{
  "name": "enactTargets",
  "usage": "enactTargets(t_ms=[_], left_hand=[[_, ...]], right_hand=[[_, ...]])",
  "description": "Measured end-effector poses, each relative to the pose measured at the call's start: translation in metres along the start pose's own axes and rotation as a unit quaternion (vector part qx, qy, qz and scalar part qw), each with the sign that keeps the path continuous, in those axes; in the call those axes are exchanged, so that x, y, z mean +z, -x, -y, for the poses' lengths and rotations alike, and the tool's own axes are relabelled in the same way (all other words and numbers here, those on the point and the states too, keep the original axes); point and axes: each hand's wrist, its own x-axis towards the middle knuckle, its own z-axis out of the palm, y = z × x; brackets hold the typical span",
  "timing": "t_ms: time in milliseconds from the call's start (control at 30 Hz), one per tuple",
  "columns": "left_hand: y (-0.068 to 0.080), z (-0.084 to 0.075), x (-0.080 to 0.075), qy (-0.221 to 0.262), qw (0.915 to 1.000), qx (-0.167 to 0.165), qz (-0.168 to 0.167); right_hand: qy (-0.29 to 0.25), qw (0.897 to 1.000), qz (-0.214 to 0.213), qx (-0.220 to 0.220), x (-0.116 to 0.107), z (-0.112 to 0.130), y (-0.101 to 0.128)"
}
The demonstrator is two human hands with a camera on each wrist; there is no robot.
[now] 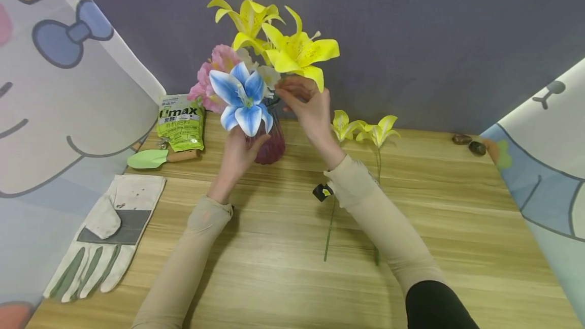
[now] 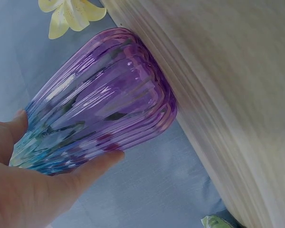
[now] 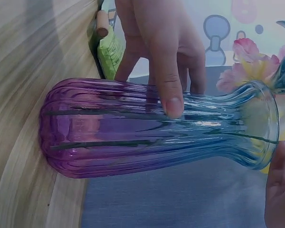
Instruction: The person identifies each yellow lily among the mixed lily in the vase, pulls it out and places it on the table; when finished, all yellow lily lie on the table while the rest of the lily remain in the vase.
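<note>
A ribbed glass vase [image 1: 270,147], purple at the base and blue toward its flared rim, stands upright near the back of the table. My left hand [image 1: 236,155] grips its side, with the thumb and fingers spread around the glass. The vase holds a blue-and-white lily [image 1: 247,99], large yellow lilies [image 1: 299,54], pink flowers [image 1: 214,76] and white ones [image 1: 268,76]. Dark stems show through the glass. At the rim my right hand [image 1: 307,101] pinches a flower stem [image 3: 256,137] between thumb and fingers; which bloom it belongs to is hard to tell.
Two yellow lilies [image 1: 378,132] lie on the table right of the vase, beside a small black item [image 1: 322,192]. To the left are a green fertiliser bag [image 1: 182,125], a trowel [image 1: 150,159] and a work glove [image 1: 114,227]. Dark stones [image 1: 477,148] lie at far right.
</note>
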Motion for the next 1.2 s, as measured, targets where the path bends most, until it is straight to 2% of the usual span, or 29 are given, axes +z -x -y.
enactTargets(t_ms=[67,200,500,600,800,967,1033,1100,1200], left_hand=[[0.0,0.0,0.0,0.0,1.0,-0.001,-0.002],[0.0,0.0,0.0,0.0,1.0,0.002,-0.005],[0.0,-0.002,-0.001,-0.001,1.0,-0.005,-0.004],[0.001,-0.002,0.0,-0.002,1.0,-0.007,-0.005],[0.001,0.002,0.001,-0.006,0.9998,0.013,-0.015],[0.0,0.003,0.0,0.009,0.9999,0.0,-0.014],[-0.001,0.003,-0.001,0.019,0.9998,-0.005,-0.01],[-0.001,0.002,-0.002,0.018,0.9998,-0.011,-0.006],[-0.001,0.002,-0.002,0.014,0.9997,-0.018,-0.004]], right_hand=[[0.021,1.0,-0.007,-0.019,0.001,0.002,-0.002],[0.025,0.998,-0.036,-0.049,0.001,0.009,-0.01],[-0.044,0.995,-0.069,-0.057,-0.001,0.025,-0.025],[-0.04,0.996,-0.066,-0.05,-0.001,0.026,-0.026],[-0.032,0.995,-0.074,-0.062,-0.001,0.025,-0.025],[0.021,0.999,-0.007,-0.025,0.002,0.017,-0.018],[0.03,0.999,0.005,-0.016,0.004,0.014,-0.016],[0.02,1.0,-0.007,-0.018,0.004,0.012,-0.015],[-0.007,0.998,-0.04,-0.047,0.003,0.011,-0.017]])
